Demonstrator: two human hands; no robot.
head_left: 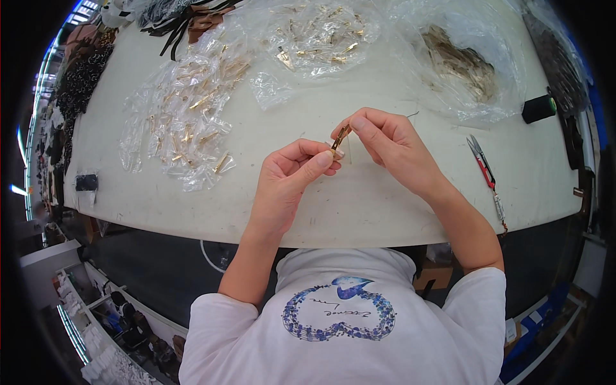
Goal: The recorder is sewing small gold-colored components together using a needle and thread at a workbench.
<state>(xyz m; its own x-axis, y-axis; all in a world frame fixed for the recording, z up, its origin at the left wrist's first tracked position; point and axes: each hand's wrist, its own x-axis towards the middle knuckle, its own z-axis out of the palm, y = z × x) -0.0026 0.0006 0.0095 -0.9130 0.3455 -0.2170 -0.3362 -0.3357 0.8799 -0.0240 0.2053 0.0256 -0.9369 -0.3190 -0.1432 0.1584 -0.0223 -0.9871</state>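
Note:
A small, narrow gold-coloured metal piece (341, 138), which looks like a clip, is held up slantwise over the table between my two hands. My left hand (290, 178) pinches its lower end between thumb and fingertips, where a small whitish bit shows beside it. At the upper end, the thumb and forefinger of my right hand (393, 149) close on the piece. My fingertips hide part of it, so its exact kind is unclear. To the left lie many similar gold pieces in small clear plastic bags (192, 122).
More bagged gold pieces (321, 38) lie at the far middle. A large clear bag with brownish contents (462, 64) is far right, near a black thread spool (539, 109). Red-handled scissors (484, 168) lie right of my right hand. A small black item (86, 183) is at left.

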